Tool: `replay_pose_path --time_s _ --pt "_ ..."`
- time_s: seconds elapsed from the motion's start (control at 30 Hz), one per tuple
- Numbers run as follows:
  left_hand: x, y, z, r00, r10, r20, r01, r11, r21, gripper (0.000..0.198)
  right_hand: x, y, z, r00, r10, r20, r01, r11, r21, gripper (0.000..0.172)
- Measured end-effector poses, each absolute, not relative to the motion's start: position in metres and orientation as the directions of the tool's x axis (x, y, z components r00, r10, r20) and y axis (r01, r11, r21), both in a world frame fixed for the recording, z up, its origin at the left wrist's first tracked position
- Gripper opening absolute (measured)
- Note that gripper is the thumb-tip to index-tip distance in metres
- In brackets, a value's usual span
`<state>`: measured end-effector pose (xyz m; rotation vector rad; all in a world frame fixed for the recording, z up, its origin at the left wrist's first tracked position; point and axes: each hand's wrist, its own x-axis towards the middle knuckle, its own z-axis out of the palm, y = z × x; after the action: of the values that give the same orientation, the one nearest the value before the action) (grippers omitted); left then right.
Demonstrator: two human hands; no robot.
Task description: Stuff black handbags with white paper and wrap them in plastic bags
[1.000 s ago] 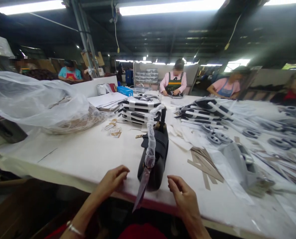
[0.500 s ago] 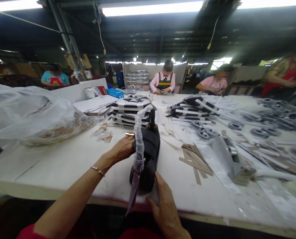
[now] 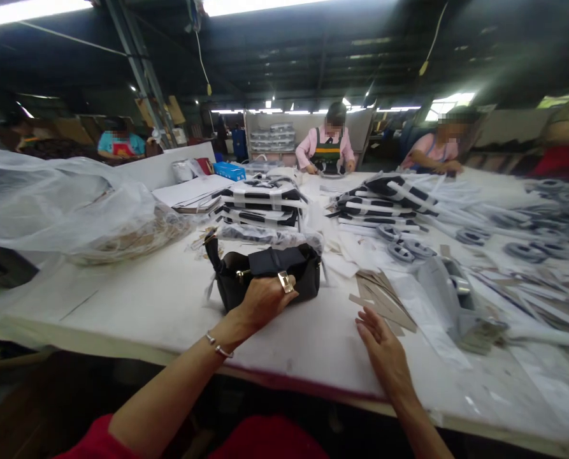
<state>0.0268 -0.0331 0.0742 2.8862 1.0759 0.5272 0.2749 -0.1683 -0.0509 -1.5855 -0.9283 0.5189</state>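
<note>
A black handbag point(image 3: 308, 278) lies crosswise on the white table point(image 3: 169, 306), its top partly open with a gold zipper pull showing. Plastic-wrapped handle point(image 3: 265, 236) runs along its far side. My left hand point(image 3: 265, 305) is closed on the front of the bag, at the flap with the gold clasp point(image 3: 285, 282). Off to the right of the bag, my right hand point(image 3: 382, 347) is held over the table with its fingers apart, touching nothing that I can see.
Behind the bag are two stacks of wrapped black pieces point(image 3: 260, 204) point(image 3: 384, 204). Brown strips point(image 3: 384, 296) and a tape dispenser point(image 3: 456, 306) lie at right. Clear plastic sheeting point(image 3: 64, 210) covers the left. Several people work beyond, one point(image 3: 329, 143) across the table.
The bag has turned from pointing away to lying crosswise. My left hand has moved right with the flap, and my right hand has left the bag and moved right. The view has shifted slightly.
</note>
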Motion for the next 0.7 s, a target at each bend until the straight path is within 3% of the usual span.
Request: replay_pose_path --time_s 0.23,0.5,0.6,0.7 --pt "-0.002 -0.028 0.091 0.67 0.618 0.411 0.676 -0.737 0.006 0.011 0.269 -0.154 -0.04 0.48 0.87 0.115 0.351 -0.07 -0.934 0.056" --pt "-0.003 -0.032 0.105 0.691 0.664 0.287 0.631 -0.747 0.209 0.015 0.252 -0.067 -0.018 0.168 0.974 0.152 0.205 0.116 -0.972 0.088" --pt "0.002 -0.026 0.11 0.621 0.697 0.359 0.667 -0.71 0.226 0.019 0.25 -0.047 -0.012 0.096 0.967 0.235 0.123 0.223 -0.967 0.093" --pt "0.005 -0.015 0.107 0.572 0.682 0.456 0.699 -0.696 0.165 0.036 0.25 -0.038 -0.01 0.118 0.965 0.236 0.153 0.217 -0.964 0.092"
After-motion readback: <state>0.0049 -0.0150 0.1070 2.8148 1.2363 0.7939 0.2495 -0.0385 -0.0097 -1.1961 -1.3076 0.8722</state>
